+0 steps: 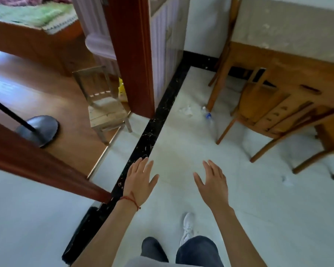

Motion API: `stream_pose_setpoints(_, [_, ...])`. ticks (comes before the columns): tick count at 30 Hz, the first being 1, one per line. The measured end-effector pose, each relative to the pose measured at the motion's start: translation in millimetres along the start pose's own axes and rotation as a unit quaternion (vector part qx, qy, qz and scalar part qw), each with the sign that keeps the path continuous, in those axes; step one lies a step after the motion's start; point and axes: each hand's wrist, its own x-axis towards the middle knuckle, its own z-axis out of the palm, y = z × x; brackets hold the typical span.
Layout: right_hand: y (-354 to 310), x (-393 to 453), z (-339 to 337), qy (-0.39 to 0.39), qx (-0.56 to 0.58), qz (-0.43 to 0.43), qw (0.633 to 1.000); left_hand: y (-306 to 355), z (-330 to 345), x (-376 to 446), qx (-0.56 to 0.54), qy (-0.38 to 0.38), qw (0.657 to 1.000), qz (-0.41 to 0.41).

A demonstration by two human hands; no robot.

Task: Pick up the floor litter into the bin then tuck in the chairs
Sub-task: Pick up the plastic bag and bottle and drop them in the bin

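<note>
Litter lies on the pale tiled floor ahead: a crumpled white paper [185,110], a clear plastic bottle [208,116] with a blue label beside a table leg, and a small white scrap [286,181] at the right. A wooden chair [258,105] stands pulled out from the wooden table [289,60]. A second chair [324,139] shows at the far right. My left hand [140,181] and my right hand [212,183] hang in front of me with fingers spread, holding nothing, well short of the litter. No bin is in view.
A small wooden stool-chair [104,106] stands in the doorway at the left, beside a red-brown door frame [133,54]. A black lamp base [40,130] sits on the wooden floor beyond. A black marble strip [152,128] runs along the floor. My white shoe [188,226] is below.
</note>
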Motion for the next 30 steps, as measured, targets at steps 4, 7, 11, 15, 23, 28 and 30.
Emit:
stream_pose_setpoints(4, [34,6,-22,0.030,0.010,0.050,0.998,38,3,31,0.006,-0.005,0.999,0.051])
stream_pose_setpoints(7, [57,19,-35,0.035,0.009,0.069,0.997,64,8,56,0.008,-0.007,0.997,0.073])
stream_pose_setpoints(11, [85,50,-51,0.036,0.013,0.077,0.996,90,15,92,0.011,0.002,0.997,0.082])
stream_pose_setpoints(15, [102,89,-67,0.033,0.009,0.069,0.997,113,16,129,0.009,0.009,0.997,0.073])
stream_pose_setpoints(23, [121,174,-91,0.022,0.004,0.059,0.998,140,13,208,0.013,0.002,0.998,0.054])
stream_pose_setpoints(28, [117,244,-91,0.019,-0.007,0.057,0.998,135,9,282,0.017,-0.010,0.998,0.060])
stream_pose_setpoints(30, [113,278,-89,0.020,-0.010,0.059,0.998,129,8,319,0.014,-0.010,0.998,0.062])
